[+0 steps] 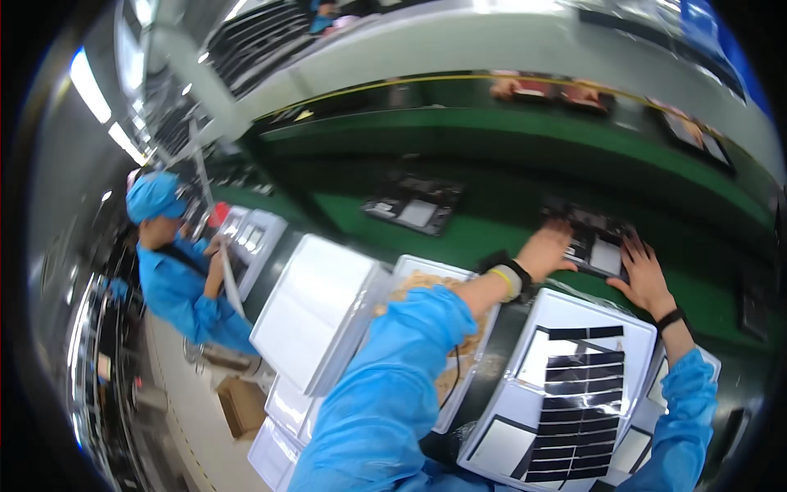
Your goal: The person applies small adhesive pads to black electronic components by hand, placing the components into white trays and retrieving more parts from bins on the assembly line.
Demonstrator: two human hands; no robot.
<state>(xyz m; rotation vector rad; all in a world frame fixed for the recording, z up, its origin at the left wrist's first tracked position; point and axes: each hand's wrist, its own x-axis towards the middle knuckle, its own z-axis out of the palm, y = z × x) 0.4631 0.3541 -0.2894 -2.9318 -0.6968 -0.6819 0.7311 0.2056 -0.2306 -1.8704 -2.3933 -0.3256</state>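
A flat dark electronic device chassis with a pale silver rectangle on it lies on the green belt. My left hand grips its left edge, fingers over the far side and thumb near the front edge. On the right edge rests my right hand, its fingers stretched along the side and its thumb at the front corner. The two hands hold the chassis between them. Closer to me, a white plastic tray carries rows of black strips and some white pieces with black edges.
A similar device lies farther left on the belt. A tray of tan pieces is under my left forearm, beside stacked white trays. At left stands a co-worker in blue. A green ledge runs behind the belt.
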